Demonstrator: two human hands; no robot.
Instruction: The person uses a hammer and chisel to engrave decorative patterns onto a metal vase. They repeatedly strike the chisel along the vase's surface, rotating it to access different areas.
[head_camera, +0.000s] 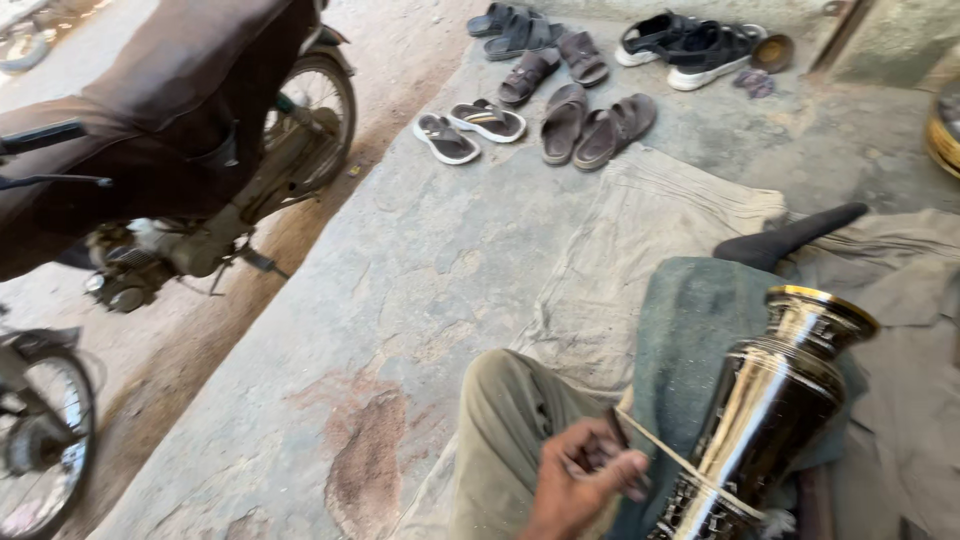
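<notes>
A tall shiny metal vase with a gold rim lies tilted across my lap on a grey-green cloth. My left hand is at the bottom centre, closed on a thin pale cord that runs taut to the vase's lower body, and on a small dark tool. My trouser-clad knee rises just left of it. My right hand is out of view. A dark-socked foot stretches beyond the cloth.
I sit on a beige mat over a concrete platform. Several sandals and shoes lie at the far end. A covered motorcycle stands left on the dirt lane, with another wheel at bottom left.
</notes>
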